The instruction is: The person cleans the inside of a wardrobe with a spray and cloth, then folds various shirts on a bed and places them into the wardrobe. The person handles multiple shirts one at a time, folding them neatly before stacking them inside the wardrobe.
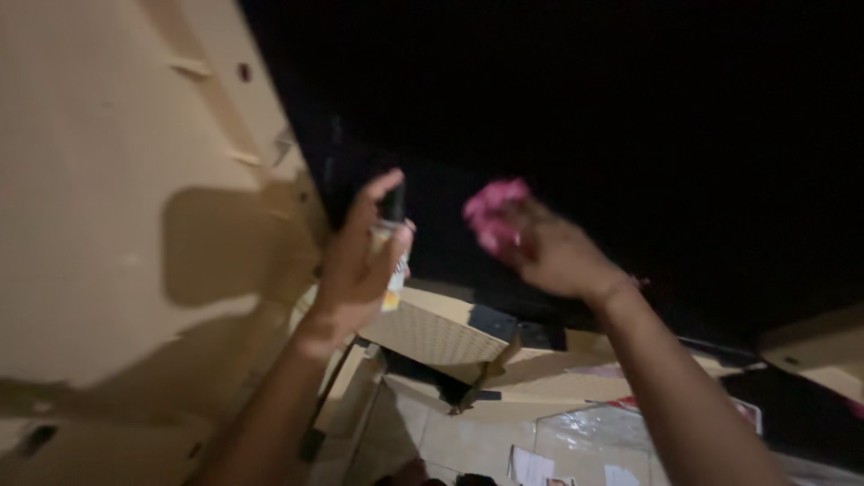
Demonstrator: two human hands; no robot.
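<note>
Head view, dim light, frame blurred. 2 hands raised in front of a wide dark surface (585,117) that fills the upper right.

Left hand (355,261): fingers wrapped around a small spray bottle (394,261), forefinger lifted onto its dark top. Bottle upright, held just beside the slanting edge where the tan wall panel (117,180) meets the dark surface. The hand's shadow falls on the panel to the left.

Right hand (549,252): fingers bunched, pinching a crumpled pink cloth (492,207) at the fingertips. Cloth sits against the dark surface or just off it; contact cannot be told. The 2 hands are near each other but apart, with a dark gap between bottle and cloth.

Below the hands: cardboard boxes (432,333) stacked with corners jutting up towards the wrists, loose papers (531,466) on a pale tiled floor (450,432). Open room lies upward and rightward across the dark surface; the left is bounded by the panel.
</note>
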